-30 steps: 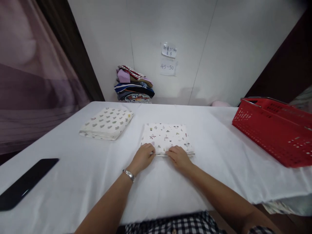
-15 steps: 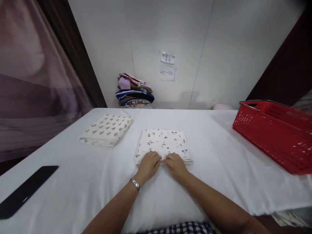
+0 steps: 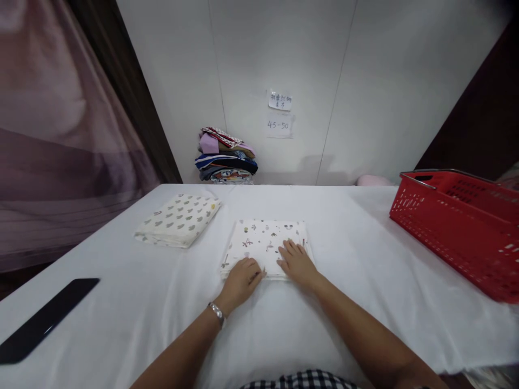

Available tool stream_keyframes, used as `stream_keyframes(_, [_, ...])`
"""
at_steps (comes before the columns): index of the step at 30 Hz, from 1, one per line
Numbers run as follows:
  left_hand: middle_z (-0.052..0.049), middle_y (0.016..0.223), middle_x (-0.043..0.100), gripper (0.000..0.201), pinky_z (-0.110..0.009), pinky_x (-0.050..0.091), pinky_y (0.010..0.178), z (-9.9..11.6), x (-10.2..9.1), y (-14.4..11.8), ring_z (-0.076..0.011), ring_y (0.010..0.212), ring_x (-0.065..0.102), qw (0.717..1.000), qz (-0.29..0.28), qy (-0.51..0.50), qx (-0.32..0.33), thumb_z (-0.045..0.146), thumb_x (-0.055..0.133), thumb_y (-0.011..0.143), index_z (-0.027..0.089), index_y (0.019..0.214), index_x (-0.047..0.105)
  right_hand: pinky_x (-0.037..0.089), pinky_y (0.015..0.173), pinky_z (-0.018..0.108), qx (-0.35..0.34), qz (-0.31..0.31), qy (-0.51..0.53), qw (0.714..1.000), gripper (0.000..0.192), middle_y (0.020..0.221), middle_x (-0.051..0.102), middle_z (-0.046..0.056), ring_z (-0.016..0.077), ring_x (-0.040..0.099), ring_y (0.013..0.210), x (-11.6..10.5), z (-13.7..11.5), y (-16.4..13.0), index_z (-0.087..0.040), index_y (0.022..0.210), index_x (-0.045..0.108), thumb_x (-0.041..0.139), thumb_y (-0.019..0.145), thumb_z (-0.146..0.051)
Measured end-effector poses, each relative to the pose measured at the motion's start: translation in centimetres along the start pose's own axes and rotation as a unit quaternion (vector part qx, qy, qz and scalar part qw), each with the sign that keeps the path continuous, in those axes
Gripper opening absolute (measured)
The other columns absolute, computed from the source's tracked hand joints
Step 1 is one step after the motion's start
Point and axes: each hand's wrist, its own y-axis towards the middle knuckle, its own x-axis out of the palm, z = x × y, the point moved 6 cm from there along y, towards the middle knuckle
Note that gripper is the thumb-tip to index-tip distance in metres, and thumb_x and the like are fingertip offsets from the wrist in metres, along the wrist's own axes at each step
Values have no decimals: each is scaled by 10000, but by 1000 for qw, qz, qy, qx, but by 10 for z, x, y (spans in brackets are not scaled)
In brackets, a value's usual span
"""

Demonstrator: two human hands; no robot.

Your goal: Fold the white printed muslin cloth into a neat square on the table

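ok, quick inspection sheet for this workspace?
Surface: table under a white cloth, lightly wrinkled.
Job's things: folded printed cloth, flat at centre.
Clutter: second folded cloth far left; black flat object near left edge; red basket right.
Hands: left hand on the cloth's near edge, fingers curled; right hand flat on top.
Cables: nothing seen.
Surroundings: clothes stack and paper notes at the wall; curtain left.
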Motion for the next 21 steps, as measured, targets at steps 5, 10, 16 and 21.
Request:
stream_keyframes(5, [-59,953,632,227,-370,429,832,-24,-21,20,-204,940,551,993,73,39,-81,356,454,877,207,846,623,190,1078,484,6,1,-13,1000,473,1464,310,125,273,198,1372,10,-2,-6,-184,1335,427,302,942,-415])
stream_keyframes(10, [-117,1392,426,447,-522,298,1006,-64,-7,12,-313,1305,325,978,48,97,-180,447,467,854,219,1235,509,187,1083,478,6,1,-4,1000,486,1469,299,124,282,189,1374,8,-2,-6,-169,1339,424,279,947,-417])
stream_keyframes(16, [-68,1428,391,483,-471,305,1029,-73,3,-4,-298,1349,256,972,59,84,-211,498,429,858,264,1277,475,212,1073,480,-1,18,-1,1000,449,1446,343,127,270,217,1366,4,-5,-8,-177,1305,456,307,942,-394])
stream_keyframes(21, [-73,1421,398,464,-486,333,1003,-71,-2,-3,-317,1322,305,967,75,88,-225,498,469,837,276,1243,506,164,1074,539,12,83,-21,996,332,1336,488,100,276,323,1309,-9,-5,-15,-209,1154,562,383,917,-359])
